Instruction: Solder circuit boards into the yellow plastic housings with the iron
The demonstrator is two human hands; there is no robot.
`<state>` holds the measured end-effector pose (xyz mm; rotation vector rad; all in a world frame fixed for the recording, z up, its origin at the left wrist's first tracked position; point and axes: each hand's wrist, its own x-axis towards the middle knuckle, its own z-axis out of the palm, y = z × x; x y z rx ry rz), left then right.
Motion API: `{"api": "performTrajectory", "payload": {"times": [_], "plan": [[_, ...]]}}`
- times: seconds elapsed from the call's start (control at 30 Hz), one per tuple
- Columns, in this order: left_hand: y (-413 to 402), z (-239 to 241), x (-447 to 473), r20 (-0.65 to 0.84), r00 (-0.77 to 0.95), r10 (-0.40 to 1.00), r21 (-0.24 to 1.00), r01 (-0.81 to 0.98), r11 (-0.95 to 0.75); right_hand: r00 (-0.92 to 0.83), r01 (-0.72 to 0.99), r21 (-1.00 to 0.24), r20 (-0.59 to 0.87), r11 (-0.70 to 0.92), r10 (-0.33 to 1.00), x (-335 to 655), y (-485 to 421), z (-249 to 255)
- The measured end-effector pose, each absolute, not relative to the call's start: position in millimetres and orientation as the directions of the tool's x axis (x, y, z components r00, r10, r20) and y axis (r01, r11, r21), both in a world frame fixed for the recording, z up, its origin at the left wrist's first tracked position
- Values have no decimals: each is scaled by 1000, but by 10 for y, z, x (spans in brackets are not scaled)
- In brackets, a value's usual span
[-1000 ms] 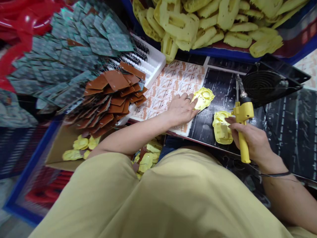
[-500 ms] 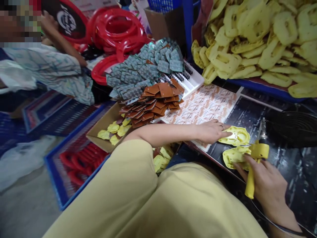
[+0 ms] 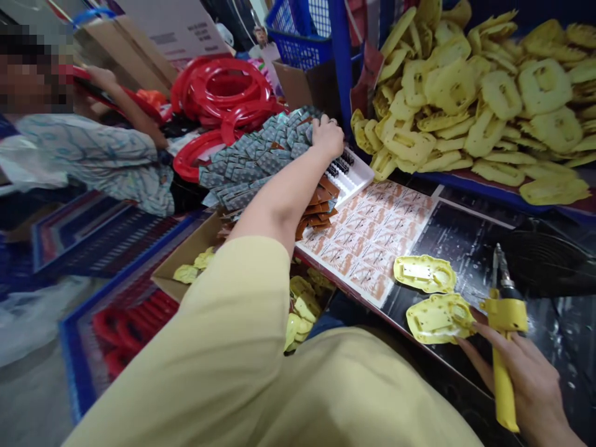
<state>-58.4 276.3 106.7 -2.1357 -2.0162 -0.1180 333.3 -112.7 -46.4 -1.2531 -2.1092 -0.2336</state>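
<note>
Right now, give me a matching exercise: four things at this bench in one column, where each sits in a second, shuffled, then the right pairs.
Things:
1. left hand
2. soldering iron
3. red rings
4. near yellow shell

Places:
A. on the dark mat, touched by the right fingers
B. in the right hand
C. on the pile of green-grey boards
D. stacked beyond the boards, near another person's sleeve

Pairs: 1-C, 2-B, 3-D, 4-A
</note>
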Motion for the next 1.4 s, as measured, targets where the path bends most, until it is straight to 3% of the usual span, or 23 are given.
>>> {"api": "performTrajectory", "payload": {"times": [0.17,0.23,0.37,0.5,0.57,0.67,0.77,0.9,0.97,1.07,1.27,1.4], "plan": [[2879,980,-575,185,110,976,155,978,-140,-409,765,-203,579,611,705,3366,-1070,-458],[2886,1097,-649,183,146,972,321,926,-200,-446,720,-216,584,659,678,3343,-1012,-392],[2669,1308,-772,175,228,958,749,600,-280,-489,691,-177,598,700,635,3198,-897,-211],[2162,1286,-525,94,418,903,897,358,-259,-428,778,-111,627,618,651,2880,-842,-144],[1835,1194,-262,63,580,812,905,311,-292,-384,816,-122,616,565,688,2724,-833,-170],[1279,984,152,-50,825,563,831,347,-435,-242,823,-268,630,500,737,2621,-880,-161],[791,711,438,-96,902,422,685,367,-629,-148,839,-307,666,450,731,2717,-1023,-55],[511,403,570,-78,886,457,450,440,-777,-153,848,-294,662,441,734,2923,-1171,-21],[503,332,574,-54,867,496,412,472,-780,-166,821,-353,604,448,780,2938,-1134,-97],[560,316,530,-36,847,530,447,488,-749,-231,805,-377,511,458,828,2868,-981,-232],[834,233,354,-14,784,620,507,540,-672,-347,744,-372,494,554,797,2973,-971,-179],[1032,56,510,-5,853,522,568,432,-701,-360,754,-359,474,550,803,3055,-1074,-154]]}}
